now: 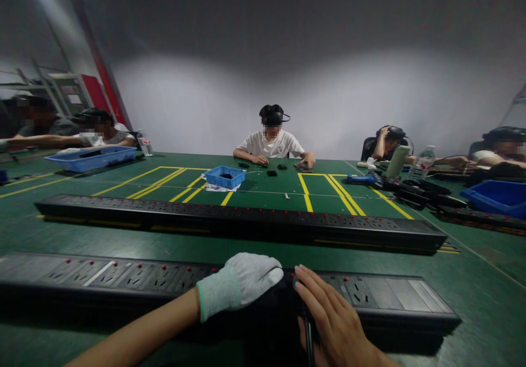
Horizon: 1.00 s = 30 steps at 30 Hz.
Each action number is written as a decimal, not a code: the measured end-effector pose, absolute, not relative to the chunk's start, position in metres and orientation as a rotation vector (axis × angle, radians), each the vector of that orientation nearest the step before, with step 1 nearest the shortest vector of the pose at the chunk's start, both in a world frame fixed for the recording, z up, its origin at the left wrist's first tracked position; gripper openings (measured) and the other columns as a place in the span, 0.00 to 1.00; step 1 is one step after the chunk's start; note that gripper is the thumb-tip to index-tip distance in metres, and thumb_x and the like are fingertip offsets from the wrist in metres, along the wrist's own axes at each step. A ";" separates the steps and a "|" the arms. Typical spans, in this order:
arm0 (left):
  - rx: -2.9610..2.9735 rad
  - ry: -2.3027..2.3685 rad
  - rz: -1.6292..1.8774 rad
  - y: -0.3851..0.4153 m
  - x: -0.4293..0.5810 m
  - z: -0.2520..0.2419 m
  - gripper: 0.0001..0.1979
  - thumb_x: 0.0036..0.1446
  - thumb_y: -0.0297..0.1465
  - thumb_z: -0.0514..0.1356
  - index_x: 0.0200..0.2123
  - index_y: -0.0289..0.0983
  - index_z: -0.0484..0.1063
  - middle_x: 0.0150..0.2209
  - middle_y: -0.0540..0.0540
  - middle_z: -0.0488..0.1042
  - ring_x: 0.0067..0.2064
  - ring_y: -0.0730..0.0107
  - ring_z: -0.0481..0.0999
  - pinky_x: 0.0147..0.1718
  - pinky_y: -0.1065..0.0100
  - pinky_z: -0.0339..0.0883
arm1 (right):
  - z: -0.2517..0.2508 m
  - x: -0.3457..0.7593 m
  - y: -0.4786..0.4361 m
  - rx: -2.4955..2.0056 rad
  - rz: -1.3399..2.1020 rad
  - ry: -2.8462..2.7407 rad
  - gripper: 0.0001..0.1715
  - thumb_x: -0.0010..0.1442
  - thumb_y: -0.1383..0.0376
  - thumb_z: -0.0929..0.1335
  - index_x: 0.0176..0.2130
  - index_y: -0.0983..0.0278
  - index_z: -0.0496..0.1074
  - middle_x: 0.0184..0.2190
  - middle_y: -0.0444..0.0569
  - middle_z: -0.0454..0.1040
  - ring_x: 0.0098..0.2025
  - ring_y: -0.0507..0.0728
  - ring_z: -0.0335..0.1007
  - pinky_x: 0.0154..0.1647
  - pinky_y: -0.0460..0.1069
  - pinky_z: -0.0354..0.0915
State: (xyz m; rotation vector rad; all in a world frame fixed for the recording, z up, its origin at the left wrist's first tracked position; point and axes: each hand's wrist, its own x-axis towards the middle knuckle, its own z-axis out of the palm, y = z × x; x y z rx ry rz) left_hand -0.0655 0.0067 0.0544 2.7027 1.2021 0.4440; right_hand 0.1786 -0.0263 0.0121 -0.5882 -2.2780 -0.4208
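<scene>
A long black power strip (123, 279) with many sockets and red switches lies across the green table right in front of me. My left hand (246, 282), in a white knit glove, rests on the middle of the strip with its fingers curled over it. My bare right hand (329, 317) lies beside it on the strip, fingers stretched flat, and a thin dark tool (309, 342) runs under the palm. A second long power strip (246, 219) lies parallel a little further away.
A small blue tray (225, 176) sits mid-table on yellow floor-style markings. Opposite, a person in a white shirt (271, 143) handles small black parts. More people, blue bins (92, 158), a water bottle (422, 161) and black strips (472, 216) line both sides.
</scene>
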 end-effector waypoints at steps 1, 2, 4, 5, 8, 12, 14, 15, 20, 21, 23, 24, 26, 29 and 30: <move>2.702 1.201 0.444 0.007 -0.065 0.054 0.26 0.73 0.42 0.37 0.50 0.39 0.72 0.41 0.43 0.78 0.46 0.63 0.78 0.48 0.65 0.69 | 0.012 0.179 -0.026 -0.586 -0.421 -2.277 0.37 0.54 0.77 0.60 0.63 0.73 0.59 0.65 0.61 0.61 0.68 0.64 0.54 0.61 0.57 0.66; 2.701 1.200 0.444 0.007 -0.065 0.054 0.26 0.73 0.42 0.37 0.50 0.39 0.72 0.41 0.44 0.78 0.46 0.62 0.78 0.48 0.65 0.69 | 0.012 0.179 -0.026 -0.586 -0.420 -2.279 0.37 0.54 0.77 0.60 0.63 0.73 0.58 0.65 0.61 0.61 0.68 0.64 0.54 0.61 0.57 0.66; 2.698 1.199 0.447 0.007 -0.066 0.054 0.26 0.73 0.42 0.37 0.50 0.40 0.72 0.41 0.44 0.78 0.46 0.63 0.78 0.48 0.65 0.69 | 0.012 0.179 -0.026 -0.593 -0.417 -2.280 0.38 0.54 0.77 0.61 0.64 0.73 0.58 0.65 0.61 0.61 0.68 0.64 0.54 0.61 0.58 0.66; 2.696 1.199 0.449 0.007 -0.066 0.054 0.26 0.73 0.42 0.37 0.50 0.40 0.72 0.41 0.44 0.78 0.45 0.63 0.78 0.48 0.66 0.69 | 0.011 0.179 -0.026 -0.600 -0.414 -2.282 0.38 0.54 0.77 0.61 0.64 0.73 0.57 0.65 0.61 0.60 0.68 0.64 0.54 0.61 0.58 0.66; 2.692 1.202 0.451 0.007 -0.066 0.053 0.25 0.73 0.43 0.38 0.50 0.40 0.72 0.41 0.44 0.78 0.45 0.63 0.78 0.48 0.66 0.69 | 0.011 0.179 -0.027 -0.597 -0.407 -2.286 0.39 0.53 0.77 0.61 0.64 0.73 0.57 0.66 0.61 0.60 0.69 0.65 0.53 0.61 0.59 0.66; 2.690 1.212 0.451 0.006 -0.066 0.053 0.26 0.73 0.43 0.38 0.50 0.40 0.72 0.41 0.44 0.78 0.45 0.63 0.78 0.48 0.66 0.68 | 0.011 0.179 -0.027 -0.588 -0.399 -2.290 0.38 0.54 0.77 0.60 0.64 0.74 0.57 0.66 0.61 0.59 0.69 0.65 0.52 0.61 0.58 0.66; 2.691 1.215 0.451 0.006 -0.066 0.053 0.26 0.73 0.43 0.37 0.50 0.39 0.72 0.41 0.44 0.78 0.45 0.63 0.78 0.48 0.66 0.68 | 0.011 0.179 -0.027 -0.587 -0.395 -2.293 0.37 0.54 0.77 0.60 0.64 0.74 0.57 0.66 0.61 0.59 0.69 0.64 0.52 0.61 0.58 0.66; 2.692 1.216 0.451 0.006 -0.066 0.053 0.26 0.73 0.43 0.37 0.50 0.39 0.72 0.41 0.44 0.78 0.46 0.63 0.78 0.48 0.66 0.68 | 0.011 0.179 -0.027 -0.586 -0.396 -2.291 0.37 0.54 0.77 0.60 0.64 0.73 0.58 0.66 0.61 0.60 0.69 0.64 0.52 0.61 0.58 0.66; 2.701 1.213 0.460 0.007 -0.066 0.052 0.27 0.73 0.44 0.37 0.50 0.39 0.72 0.40 0.44 0.78 0.46 0.63 0.78 0.48 0.66 0.69 | 0.011 0.179 -0.027 -0.596 -0.414 -2.276 0.37 0.54 0.76 0.61 0.63 0.73 0.59 0.65 0.61 0.62 0.68 0.64 0.54 0.61 0.58 0.66; 2.703 1.212 0.462 0.007 -0.066 0.052 0.27 0.73 0.44 0.37 0.50 0.39 0.72 0.40 0.44 0.78 0.45 0.63 0.78 0.48 0.66 0.69 | 0.012 0.179 -0.027 -0.596 -0.414 -2.278 0.37 0.54 0.76 0.60 0.63 0.73 0.58 0.65 0.61 0.62 0.68 0.64 0.54 0.61 0.58 0.66; 2.705 1.211 0.466 0.007 -0.066 0.052 0.27 0.73 0.43 0.37 0.50 0.39 0.72 0.40 0.44 0.78 0.45 0.63 0.78 0.47 0.66 0.69 | 0.012 0.179 -0.027 -0.594 -0.408 -2.282 0.37 0.55 0.77 0.60 0.64 0.73 0.58 0.65 0.61 0.61 0.68 0.64 0.54 0.61 0.58 0.66; 2.706 1.210 0.468 0.007 -0.066 0.052 0.27 0.73 0.43 0.37 0.50 0.39 0.72 0.40 0.44 0.78 0.45 0.63 0.78 0.47 0.66 0.69 | 0.012 0.179 -0.027 -0.595 -0.404 -2.283 0.38 0.55 0.77 0.60 0.64 0.73 0.57 0.65 0.61 0.61 0.69 0.64 0.54 0.61 0.58 0.66; 2.708 1.208 0.469 0.007 -0.066 0.052 0.26 0.73 0.43 0.37 0.50 0.39 0.72 0.40 0.44 0.78 0.45 0.64 0.78 0.47 0.66 0.69 | 0.012 0.179 -0.027 -0.597 -0.394 -2.285 0.38 0.55 0.77 0.60 0.65 0.73 0.56 0.65 0.61 0.60 0.69 0.64 0.53 0.61 0.58 0.66; 2.711 1.207 0.466 0.008 -0.066 0.051 0.26 0.73 0.43 0.38 0.50 0.40 0.72 0.40 0.44 0.78 0.45 0.64 0.78 0.47 0.66 0.69 | 0.010 0.179 -0.027 -0.588 -0.381 -2.296 0.38 0.56 0.77 0.60 0.65 0.73 0.56 0.66 0.61 0.59 0.69 0.65 0.52 0.61 0.59 0.66; 2.711 1.209 0.466 0.008 -0.066 0.050 0.25 0.73 0.43 0.38 0.50 0.40 0.72 0.40 0.44 0.78 0.45 0.63 0.78 0.47 0.66 0.69 | 0.010 0.179 -0.026 -0.584 -0.380 -2.300 0.37 0.56 0.77 0.60 0.65 0.74 0.56 0.66 0.62 0.59 0.69 0.65 0.52 0.61 0.59 0.66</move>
